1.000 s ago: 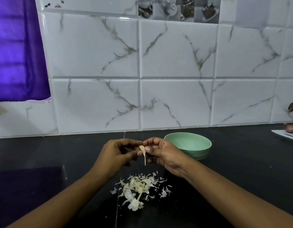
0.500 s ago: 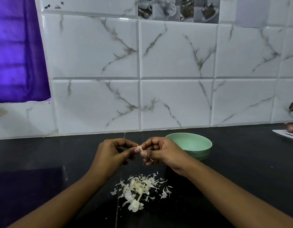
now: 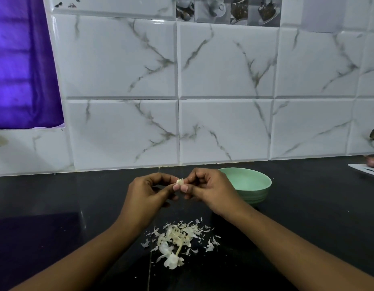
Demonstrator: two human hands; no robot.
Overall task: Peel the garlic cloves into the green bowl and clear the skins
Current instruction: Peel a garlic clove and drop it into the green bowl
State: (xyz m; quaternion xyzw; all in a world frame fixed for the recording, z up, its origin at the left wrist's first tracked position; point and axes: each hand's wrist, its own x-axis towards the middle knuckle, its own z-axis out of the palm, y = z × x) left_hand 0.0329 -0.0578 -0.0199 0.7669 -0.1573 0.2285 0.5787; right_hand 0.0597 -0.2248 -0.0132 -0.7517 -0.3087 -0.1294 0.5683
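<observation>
A small pale garlic clove (image 3: 179, 181) is pinched between the fingertips of both hands above the dark counter. My left hand (image 3: 149, 193) holds it from the left and my right hand (image 3: 209, 189) from the right, thumbs touching below it. The green bowl (image 3: 253, 186) stands just right of my right hand; its inside is partly hidden by the hand. A heap of white garlic skins (image 3: 177, 240) lies on the counter below the hands, with a dry stem piece among them.
The black counter (image 3: 56, 206) runs to a white marble-tiled wall. A white board with a reddish onion (image 3: 372, 161) sits at the far right edge. A purple curtain (image 3: 20, 64) hangs at the upper left.
A long strip of skin hung from the clove a second ago; it is gone from between the fingers now. Both hands stay together over the skin heap.
</observation>
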